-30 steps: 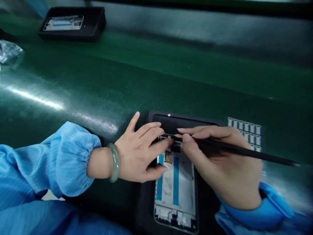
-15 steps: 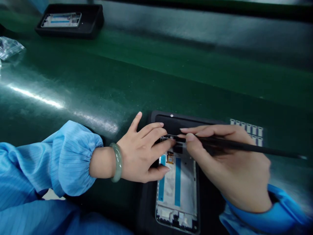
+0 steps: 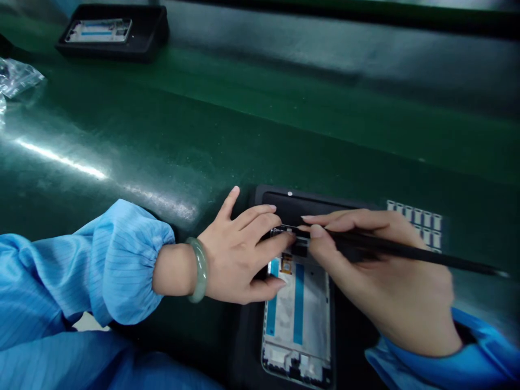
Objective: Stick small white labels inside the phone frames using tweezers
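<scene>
An opened phone frame (image 3: 312, 309), silver inside with two blue strips, lies in a black holder (image 3: 244, 346). My left hand (image 3: 244, 252), wearing a green bangle, rests over its upper left edge. The fingers are spread and the index fingertip presses on the top part of the frame. My right hand (image 3: 382, 276) pinches a slim black pen-like tool (image 3: 406, 250). That tool's inner end is at the frame's top edge, close to my left index fingertip; its exact tip is hidden by the fingers. A small orange flex connector (image 3: 286, 265) shows below the index finger.
Another black holder (image 3: 150, 38) with a similar phone frame (image 3: 99, 31) stands at the far left. Clear plastic bags (image 3: 18, 78) lie at the left edge. A sheet of small pale pieces (image 3: 422, 216) is behind my right hand on the green table (image 3: 195, 141).
Both hands and the phone frame appear slightly further right as the view shifts. The black tool's outer end has dipped a little. My hold on it looks the same.
</scene>
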`<state>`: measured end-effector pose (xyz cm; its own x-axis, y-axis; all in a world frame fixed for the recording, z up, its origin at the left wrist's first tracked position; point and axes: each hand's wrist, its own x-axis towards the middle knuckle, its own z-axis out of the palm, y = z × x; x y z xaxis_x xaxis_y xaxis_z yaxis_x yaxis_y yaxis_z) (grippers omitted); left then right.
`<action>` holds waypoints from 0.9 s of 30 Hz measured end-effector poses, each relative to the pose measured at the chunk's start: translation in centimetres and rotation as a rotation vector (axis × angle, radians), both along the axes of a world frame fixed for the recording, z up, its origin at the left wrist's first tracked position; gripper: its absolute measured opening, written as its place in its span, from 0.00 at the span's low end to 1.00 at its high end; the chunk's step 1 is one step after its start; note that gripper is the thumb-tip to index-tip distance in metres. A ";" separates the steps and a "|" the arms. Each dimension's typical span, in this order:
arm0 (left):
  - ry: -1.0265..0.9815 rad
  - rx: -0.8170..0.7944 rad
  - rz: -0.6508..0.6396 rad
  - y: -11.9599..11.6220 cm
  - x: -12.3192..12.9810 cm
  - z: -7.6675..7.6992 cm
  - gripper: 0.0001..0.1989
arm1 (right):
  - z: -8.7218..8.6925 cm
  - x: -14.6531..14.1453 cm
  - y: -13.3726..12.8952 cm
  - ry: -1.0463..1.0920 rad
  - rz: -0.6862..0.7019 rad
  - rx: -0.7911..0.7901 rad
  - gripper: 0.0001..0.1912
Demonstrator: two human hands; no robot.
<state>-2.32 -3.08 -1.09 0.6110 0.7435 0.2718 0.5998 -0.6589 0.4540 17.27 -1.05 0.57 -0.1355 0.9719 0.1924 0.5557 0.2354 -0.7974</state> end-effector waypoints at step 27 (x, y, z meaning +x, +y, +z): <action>0.003 -0.001 -0.001 -0.1 -0.1 -0.1 0.26 | -0.5 -0.3 -0.1 0.083 -0.008 0.045 0.09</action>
